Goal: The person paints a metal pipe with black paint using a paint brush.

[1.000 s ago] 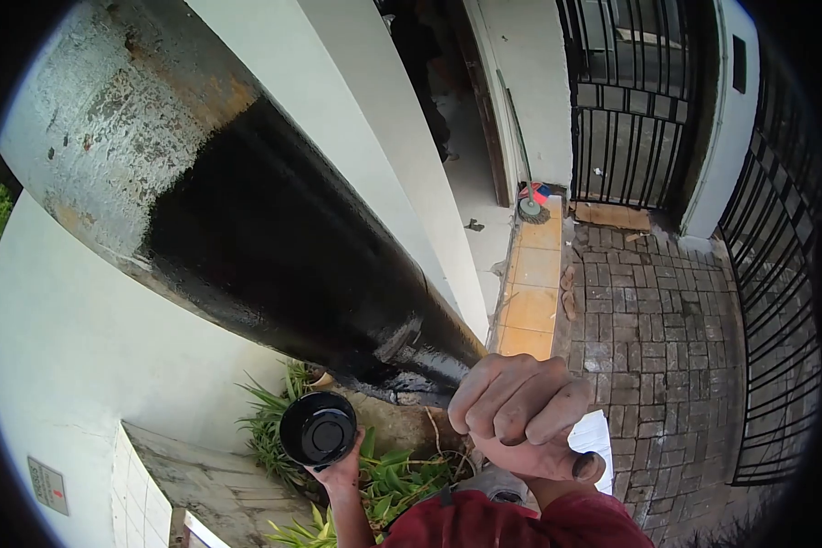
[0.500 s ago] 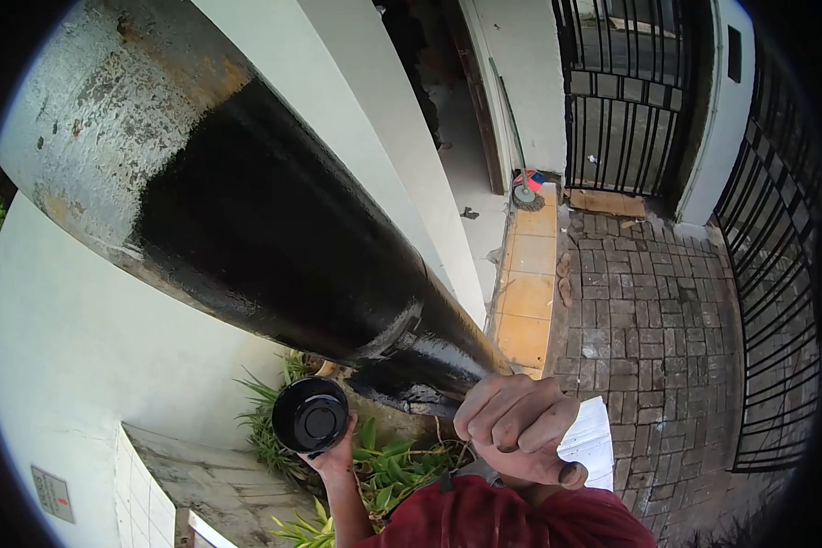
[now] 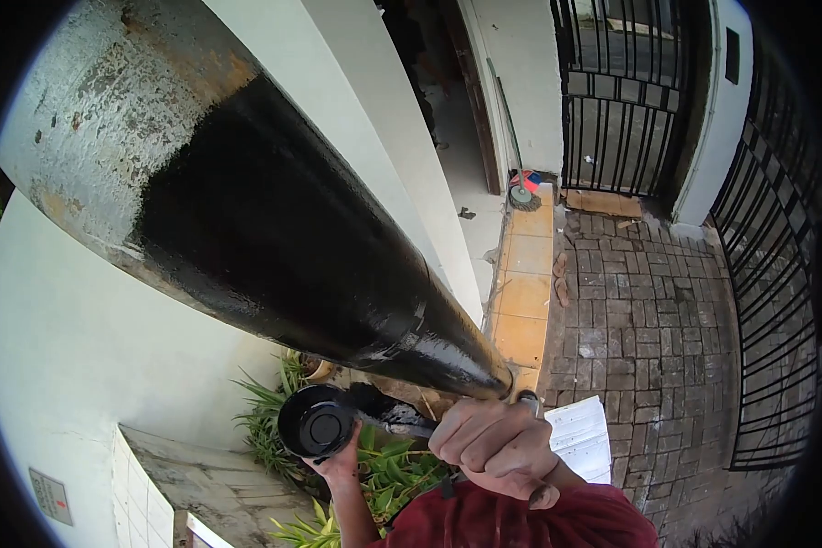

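Observation:
My left hand [image 3: 342,461] grips a round black tub [image 3: 310,437] with black paint inside, low beside the pole. Closed around the handle of a paintbrush [image 3: 411,424], my right hand [image 3: 496,449] is in front of my chest. The paint-blackened bristles point left and overlap the tub's right rim in this view. Rising diagonally to the upper left is a thick round pole [image 3: 283,247], coated glossy black along its lower part. Its upper part is bare, grey, patchy and rust-stained.
Green plants [image 3: 393,470] grow beneath my hands, with a pot [image 3: 320,370] nearby. A white sheet [image 3: 582,441] lies on the brick paving [image 3: 648,338]. Yellow tiles [image 3: 525,288] lead to a mop [image 3: 522,194]. Black metal gates [image 3: 626,100] stand behind; a white wall [image 3: 73,329] is at left.
My right hand has moved left and slightly down, bringing the paintbrush away from the pole to the tub's rim. The tub has shifted slightly right. The lower pole's grey streak now looks blacker.

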Demonstrator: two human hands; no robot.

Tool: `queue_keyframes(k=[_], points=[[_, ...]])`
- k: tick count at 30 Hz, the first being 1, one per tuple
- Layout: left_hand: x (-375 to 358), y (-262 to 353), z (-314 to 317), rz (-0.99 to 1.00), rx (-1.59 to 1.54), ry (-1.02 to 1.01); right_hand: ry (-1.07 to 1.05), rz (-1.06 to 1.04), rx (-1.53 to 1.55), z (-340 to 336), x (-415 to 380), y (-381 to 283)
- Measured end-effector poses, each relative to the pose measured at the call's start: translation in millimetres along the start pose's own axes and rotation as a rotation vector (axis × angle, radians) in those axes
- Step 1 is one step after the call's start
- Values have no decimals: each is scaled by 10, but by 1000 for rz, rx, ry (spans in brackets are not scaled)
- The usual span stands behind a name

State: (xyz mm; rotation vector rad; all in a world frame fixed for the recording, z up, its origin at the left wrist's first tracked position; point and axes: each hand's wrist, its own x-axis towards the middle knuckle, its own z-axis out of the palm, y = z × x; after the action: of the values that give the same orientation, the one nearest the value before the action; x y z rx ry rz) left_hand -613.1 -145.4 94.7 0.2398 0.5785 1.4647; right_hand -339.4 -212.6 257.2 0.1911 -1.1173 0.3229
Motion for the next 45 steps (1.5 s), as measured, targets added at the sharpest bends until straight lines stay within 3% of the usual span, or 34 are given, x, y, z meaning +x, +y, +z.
queue_keyframes(k=[2, 5, 7, 8, 11, 12, 18, 20, 22, 24, 26, 28, 29, 30, 32, 33, 34, 36, 37, 40, 41, 45], points=[[-53, -35, 58, -11, -30, -97, -34, 15, 131, -32, 14, -1], [-93, -61, 69, -23, -58, -76, 12, 69, -112, -339, 229, -13], [-96, -36, 30, -19, -70, -60, 178, -222, -362, -402, 285, -43], [-114, -16, 1, -15, -77, -42, 178, -217, -362, -395, 267, -42], [-163, 6, -44, 39, -20, -1, 95, -150, -317, -187, 151, 21], [-154, 15, -49, 42, -20, -4, -104, -78, -286, -158, 73, -2], [-161, 15, -136, 59, -39, -26, 52, 13, 215, -31, -11, 11], [-192, -18, -55, 21, -97, -44, 53, -78, -103, -136, 83, 105], [-230, -34, -11, 23, -96, -35, 49, -50, -96, -247, 192, 17], [-254, -26, -15, 39, -102, -23, 88, -226, -311, -214, 303, -72], [-267, -5, -55, 48, -86, -6, 95, -214, -233, -131, 229, -162], [-320, 24, -14, 64, -88, 14, -108, 127, -108, -75, 138, -244], [-342, 20, -6, 70, -91, 36, -165, -27, 20, -52, 98, -70], [-347, 25, -32, 76, -99, 41, -170, -21, 28, -71, 104, -1], [-352, 62, -105, 78, -96, 52, -289, -51, -218, -86, 161, 84], [-365, 85, -110, 82, -111, 59, -460, 78, -353, -112, 407, -120], [-398, 87, -110, 91, -120, 46, -486, 90, -339, -83, 399, -124], [-451, 61, -35, 90, -194, 100, -385, -172, -241, -40, 336, -151], [-452, 53, -70, 92, -206, 70, -393, -31, -270, -27, 256, -176], [-461, 52, -115, 89, -255, 66, -635, 73, -321, 41, 149, -28], [-462, 43, -76, 98, -247, 57, -597, 100, -282, 73, 100, -42], [-431, -35, -177, 73, -306, 9, -767, 85, -201, -5, 273, -49]])
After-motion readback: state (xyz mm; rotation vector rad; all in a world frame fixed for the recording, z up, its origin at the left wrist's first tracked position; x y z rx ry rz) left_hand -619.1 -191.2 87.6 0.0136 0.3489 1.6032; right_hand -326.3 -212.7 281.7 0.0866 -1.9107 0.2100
